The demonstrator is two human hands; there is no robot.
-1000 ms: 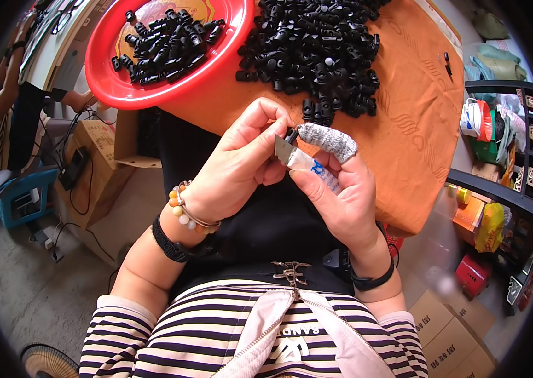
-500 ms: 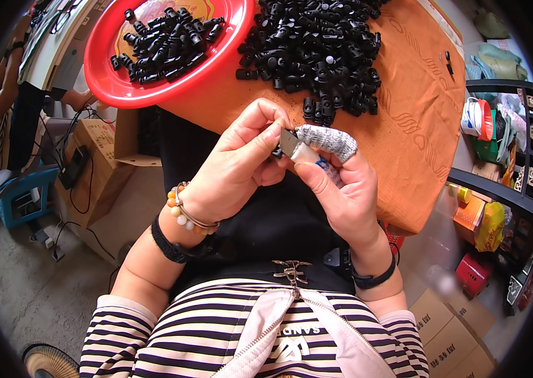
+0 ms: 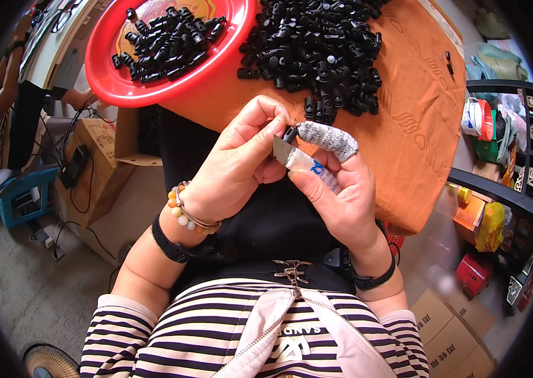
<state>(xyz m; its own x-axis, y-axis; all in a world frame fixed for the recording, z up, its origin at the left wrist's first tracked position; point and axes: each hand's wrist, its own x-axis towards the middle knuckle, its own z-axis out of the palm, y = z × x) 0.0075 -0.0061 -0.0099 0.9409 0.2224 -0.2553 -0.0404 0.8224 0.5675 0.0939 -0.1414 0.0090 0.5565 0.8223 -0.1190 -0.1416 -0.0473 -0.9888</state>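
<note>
My left hand (image 3: pixel 250 142) pinches a small black plastic cord lock (image 3: pixel 289 134) between thumb and fingers; most of the part is hidden by them. Wrapped round a short blade with a white taped handle (image 3: pixel 309 165), my right hand (image 3: pixel 342 183) holds its bare metal edge close beside the part. A grey knitted cover (image 3: pixel 329 140) sleeves the right index finger, whose tip is at the part's far end. Beyond my hands a heap of the same black cord locks (image 3: pixel 317 50) lies on the orange tablecloth (image 3: pixel 414 138).
A red plastic basin (image 3: pixel 112 88) with more black parts stands at the far left of the table. Cardboard boxes (image 3: pixel 93 170) and a blue stool (image 3: pixel 23 198) are at the left, near another person's arm (image 3: pixel 8 69). A dark shelf rack (image 3: pixel 499 189) stands right.
The blade has drawn back a little toward me and tilted away from the black part, so more of the part shows. My left hand stays almost in place.
</note>
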